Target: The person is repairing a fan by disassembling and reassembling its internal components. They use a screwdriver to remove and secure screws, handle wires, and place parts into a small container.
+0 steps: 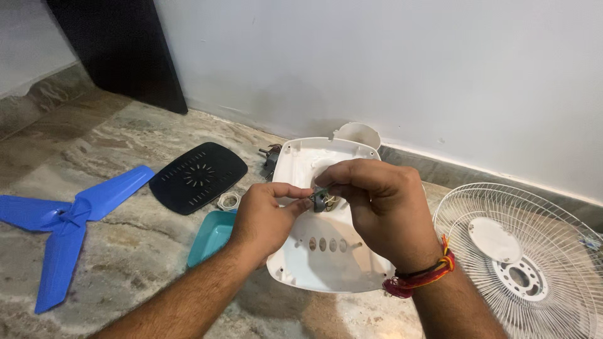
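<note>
Both the left hand and right hand pinch a small dark part with thin wires. It sits just above the white fan housing, which is rounded and slotted.

Everything I see sits on a marbled stone floor: blue three-blade fan propeller far left, black vented cover, small tape roll, teal tray, white fan housing at centre, white wire grille right.

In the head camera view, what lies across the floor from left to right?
Blue fan blade → black vented cover → teal tray → white fan housing, with left hand and right hand pinching a small part → white wire grille.
</note>
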